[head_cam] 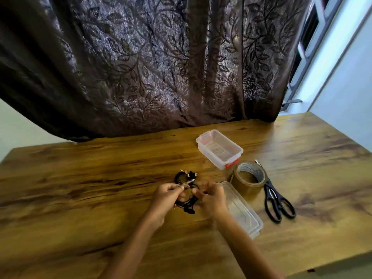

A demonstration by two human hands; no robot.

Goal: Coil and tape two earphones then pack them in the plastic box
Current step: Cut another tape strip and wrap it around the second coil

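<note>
The left hand (pixel 167 196) and the right hand (pixel 211 200), fingers curled, both pinch the black earphones (pixel 189 207) at the centre of the frame. The plastic box (pixel 209 158) stands open to their upper right, on the wooden table (pixel 90 178).

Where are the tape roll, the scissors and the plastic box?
tape roll (pixel 246 188), head view, on its brown outer side.
scissors (pixel 270 191), head view, on the black part by the pivot.
plastic box (pixel 210 158), head view, on its near side wall.
</note>
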